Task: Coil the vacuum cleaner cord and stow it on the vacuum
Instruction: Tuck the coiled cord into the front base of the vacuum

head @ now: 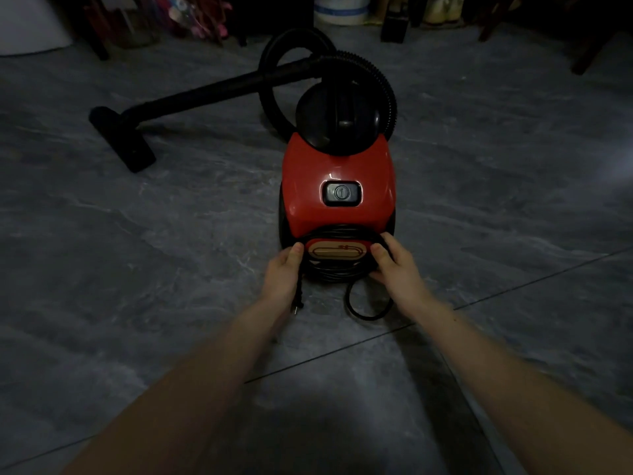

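A red canister vacuum (337, 173) stands on the grey floor in front of me, its black power button facing up. The black cord (334, 273) is wound in several turns around the oval holder at the vacuum's near end. My left hand (283, 272) grips the coil's left side, and the plug (297, 305) hangs below that hand. My right hand (394, 264) holds the coil's right side. One loose loop of cord (366, 311) droops onto the floor between my wrists.
The black hose (383, 80) arcs behind the vacuum, and its wand with floor nozzle (121, 138) lies to the left. Chair legs, a white bucket (342, 8) and dim clutter line the far edge. Grey tiled floor lies all around.
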`<action>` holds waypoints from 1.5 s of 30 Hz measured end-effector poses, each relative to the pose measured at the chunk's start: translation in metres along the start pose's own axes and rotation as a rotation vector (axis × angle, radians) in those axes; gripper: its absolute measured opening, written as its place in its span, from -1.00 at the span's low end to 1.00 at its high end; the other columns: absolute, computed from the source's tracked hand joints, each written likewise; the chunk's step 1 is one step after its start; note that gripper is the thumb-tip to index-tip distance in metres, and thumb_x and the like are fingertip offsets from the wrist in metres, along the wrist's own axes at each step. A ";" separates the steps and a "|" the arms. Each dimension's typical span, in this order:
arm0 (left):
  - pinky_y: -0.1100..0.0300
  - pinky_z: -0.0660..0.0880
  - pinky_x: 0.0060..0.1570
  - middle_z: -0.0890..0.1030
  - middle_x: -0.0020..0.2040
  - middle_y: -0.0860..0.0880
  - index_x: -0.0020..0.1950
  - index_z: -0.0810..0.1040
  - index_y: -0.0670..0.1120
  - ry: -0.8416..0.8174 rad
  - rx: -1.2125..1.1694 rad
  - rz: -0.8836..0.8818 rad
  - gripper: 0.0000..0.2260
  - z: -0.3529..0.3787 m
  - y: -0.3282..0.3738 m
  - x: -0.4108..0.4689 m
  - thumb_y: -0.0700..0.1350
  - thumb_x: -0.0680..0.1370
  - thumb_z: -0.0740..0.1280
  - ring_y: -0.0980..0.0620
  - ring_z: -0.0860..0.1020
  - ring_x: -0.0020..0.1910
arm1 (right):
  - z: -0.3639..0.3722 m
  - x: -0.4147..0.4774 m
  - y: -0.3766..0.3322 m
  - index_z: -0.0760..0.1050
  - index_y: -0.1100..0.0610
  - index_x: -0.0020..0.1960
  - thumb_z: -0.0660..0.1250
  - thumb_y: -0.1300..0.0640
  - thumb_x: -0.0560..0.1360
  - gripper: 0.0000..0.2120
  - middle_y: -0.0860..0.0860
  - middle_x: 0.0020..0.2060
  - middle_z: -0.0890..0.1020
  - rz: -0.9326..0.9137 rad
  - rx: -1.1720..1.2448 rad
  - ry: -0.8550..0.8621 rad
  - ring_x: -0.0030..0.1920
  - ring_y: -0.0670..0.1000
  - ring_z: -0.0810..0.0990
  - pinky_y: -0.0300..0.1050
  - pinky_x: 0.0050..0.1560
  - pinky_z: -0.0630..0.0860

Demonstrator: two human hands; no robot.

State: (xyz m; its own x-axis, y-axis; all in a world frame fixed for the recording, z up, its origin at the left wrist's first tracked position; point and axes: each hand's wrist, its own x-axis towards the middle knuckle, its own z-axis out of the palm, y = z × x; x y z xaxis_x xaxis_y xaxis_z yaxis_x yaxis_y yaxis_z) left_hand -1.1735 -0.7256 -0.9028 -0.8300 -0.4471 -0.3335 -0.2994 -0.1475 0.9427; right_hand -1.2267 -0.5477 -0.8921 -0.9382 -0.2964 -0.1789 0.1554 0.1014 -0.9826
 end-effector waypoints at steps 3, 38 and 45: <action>0.26 0.56 -0.12 0.68 -0.12 -0.01 0.03 0.62 -0.12 -0.029 -0.022 -0.034 -0.72 -0.002 -0.003 0.003 0.02 0.62 0.20 0.07 0.64 -0.11 | -0.001 -0.001 0.002 0.50 -0.05 0.26 0.16 0.11 0.64 -0.75 -0.01 0.16 0.64 -0.031 -0.006 0.022 0.19 -0.03 0.59 -0.03 0.21 0.52; 0.41 0.40 -0.38 0.58 -0.40 0.06 -0.25 0.62 -0.09 0.185 0.333 0.397 -0.84 -0.013 0.022 -0.009 -0.03 0.47 0.43 0.21 0.50 -0.41 | -0.004 -0.003 -0.013 0.34 0.01 -0.07 0.01 -0.07 0.65 -0.77 0.00 -0.14 0.54 -0.213 -0.675 0.147 -0.11 -0.02 0.51 -0.10 -0.19 0.34; 0.45 0.44 -0.17 0.62 -0.15 0.05 -0.05 0.62 -0.03 0.177 0.328 0.497 -0.91 -0.010 0.023 -0.006 -0.16 0.46 0.43 0.19 0.56 -0.21 | -0.002 -0.002 -0.014 0.49 0.03 0.02 0.28 0.16 0.55 -0.92 -0.07 -0.07 0.50 -0.437 -0.556 0.334 0.02 -0.02 0.44 -0.27 -0.02 0.40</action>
State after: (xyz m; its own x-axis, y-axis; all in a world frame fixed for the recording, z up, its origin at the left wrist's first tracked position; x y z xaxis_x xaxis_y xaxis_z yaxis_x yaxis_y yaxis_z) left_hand -1.1707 -0.7348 -0.8790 -0.8251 -0.5361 0.1782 -0.0494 0.3827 0.9226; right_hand -1.2279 -0.5470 -0.8780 -0.9355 -0.1266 0.3297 -0.3449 0.5284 -0.7758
